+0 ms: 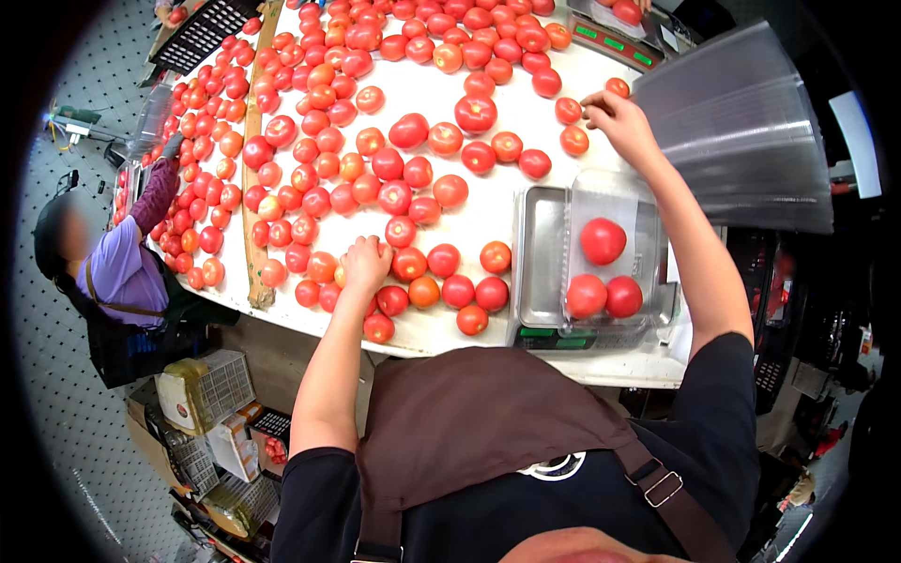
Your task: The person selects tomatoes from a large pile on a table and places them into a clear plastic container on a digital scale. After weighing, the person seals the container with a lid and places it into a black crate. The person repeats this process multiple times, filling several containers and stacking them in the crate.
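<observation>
Three tomatoes point(603, 241) sit in a clear box point(615, 199) on the scale point(542, 267). The left hand point(367, 264) curls over loose tomatoes point(409, 265) — grip unclear. Farther, well apart, the right hand point(615, 122) bends beside others — whether clamped, I cannot tell.

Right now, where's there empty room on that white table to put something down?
The white table has a bare patch between the metal tray and the tomatoes left of it, plus a small strip along its near edge. The tray is bare left of the clear box. It's crowded at the far side and around the left hand.
</observation>
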### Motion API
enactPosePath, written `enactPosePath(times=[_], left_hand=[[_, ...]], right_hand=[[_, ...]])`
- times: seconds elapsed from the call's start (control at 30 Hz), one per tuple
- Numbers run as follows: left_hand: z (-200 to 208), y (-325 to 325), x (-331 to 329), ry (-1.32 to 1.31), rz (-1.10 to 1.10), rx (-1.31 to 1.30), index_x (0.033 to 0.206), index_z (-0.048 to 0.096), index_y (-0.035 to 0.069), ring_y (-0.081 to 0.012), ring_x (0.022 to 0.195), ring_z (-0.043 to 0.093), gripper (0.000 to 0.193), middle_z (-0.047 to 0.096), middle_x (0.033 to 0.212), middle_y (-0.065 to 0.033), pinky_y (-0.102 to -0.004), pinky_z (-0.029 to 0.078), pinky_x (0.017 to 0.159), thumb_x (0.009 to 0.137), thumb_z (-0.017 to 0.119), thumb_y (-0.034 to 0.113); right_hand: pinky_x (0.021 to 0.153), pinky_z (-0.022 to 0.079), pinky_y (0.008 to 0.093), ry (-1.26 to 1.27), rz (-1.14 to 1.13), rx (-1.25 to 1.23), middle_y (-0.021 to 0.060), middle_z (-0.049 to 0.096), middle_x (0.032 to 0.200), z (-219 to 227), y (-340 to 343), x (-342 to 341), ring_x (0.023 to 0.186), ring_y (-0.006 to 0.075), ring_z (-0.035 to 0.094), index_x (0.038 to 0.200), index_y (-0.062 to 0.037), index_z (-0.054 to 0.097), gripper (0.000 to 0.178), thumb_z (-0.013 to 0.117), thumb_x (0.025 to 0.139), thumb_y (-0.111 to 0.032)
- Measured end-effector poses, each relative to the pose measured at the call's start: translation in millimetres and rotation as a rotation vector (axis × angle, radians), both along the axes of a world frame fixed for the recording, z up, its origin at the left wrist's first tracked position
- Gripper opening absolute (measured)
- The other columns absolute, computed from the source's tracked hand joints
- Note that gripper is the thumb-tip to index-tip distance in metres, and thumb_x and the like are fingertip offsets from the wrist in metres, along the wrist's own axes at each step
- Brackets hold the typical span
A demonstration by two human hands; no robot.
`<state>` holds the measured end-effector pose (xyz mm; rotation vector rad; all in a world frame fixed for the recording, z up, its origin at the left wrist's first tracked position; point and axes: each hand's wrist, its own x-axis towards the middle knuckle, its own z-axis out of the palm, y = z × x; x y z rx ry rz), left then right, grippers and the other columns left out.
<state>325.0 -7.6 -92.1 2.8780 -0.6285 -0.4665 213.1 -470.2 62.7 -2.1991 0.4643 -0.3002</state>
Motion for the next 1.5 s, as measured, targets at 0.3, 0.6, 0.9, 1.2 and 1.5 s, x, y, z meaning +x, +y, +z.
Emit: enactPosePath(times=[0.3,0.6,0.9,1.2,1.5], left_hand=[[11,13,4,-0.027,0.07,-0.484,0.099,0.063,0.001,-0.0371,0.093,0.058,0.02,0.059,0.097,-0.019,-0.0454,0.047,0.082,0.082,0.057,0.009],[47,2,-2,0.337,0.274,-0.83,0.104,0.06,-0.002,-0.022,0.087,0.063,0.015,0.06,0.103,-0.0134,-0.0312,0.05,0.079,0.09,0.055,0.004],[88,-85,28,1.242,0.708,-1.541,0.128,0.045,0.009,-0.0268,0.096,0.063,0.051,0.055,0.121,-0.0143,-0.0368,0.052,0.076,0.096,0.048,0.048],[47,3,12,1.443,0.998,-1.379,0.112,0.053,0.012,-0.0307,0.074,0.062,0.045,0.062,0.095,-0.0171,-0.0327,0.043,0.049,0.094,0.036,0.051],[62,10,-30,1.524,1.109,-1.415,0.114,0.051,0.009,-0.0314,0.071,0.061,0.053,0.061,0.094,-0.0195,-0.0316,0.046,0.055,0.092,0.042,0.056]], right_hand=[[0.079,0.056,0.0428,0.491,-0.321,-0.113,0.0274,0.059,0.122,-140,-108,163,0.104,0.0362,0.063,0.128,0.0041,0.049,0.07,0.066,0.077,-0.04],[0.062,0.056,0.0344,0.693,-0.114,-0.221,0.02,0.064,0.1,-183,-93,192,0.075,0.0291,0.067,0.133,0.0009,0.036,0.083,0.073,0.071,-0.04],[0.071,0.055,0.0294,0.514,0.571,0.501,0.0102,0.064,0.103,-9,57,191,0.085,0.018,0.065,0.129,-0.0068,0.052,0.05,0.065,0.09,-0.037],[0.08,0.051,0.0453,-0.019,0.105,-0.522,0.0207,0.064,0.108,-117,-64,285,0.098,0.0346,0.063,0.111,-0.0022,0.055,0.032,0.061,0.083,-0.016],[0.09,0.051,0.0417,0.508,0.14,-0.495,0.02,0.041,0.141,-157,0,309,0.107,0.0359,0.06,0.125,-0.007,0.048,0.057,0.068,0.074,-0.022]])
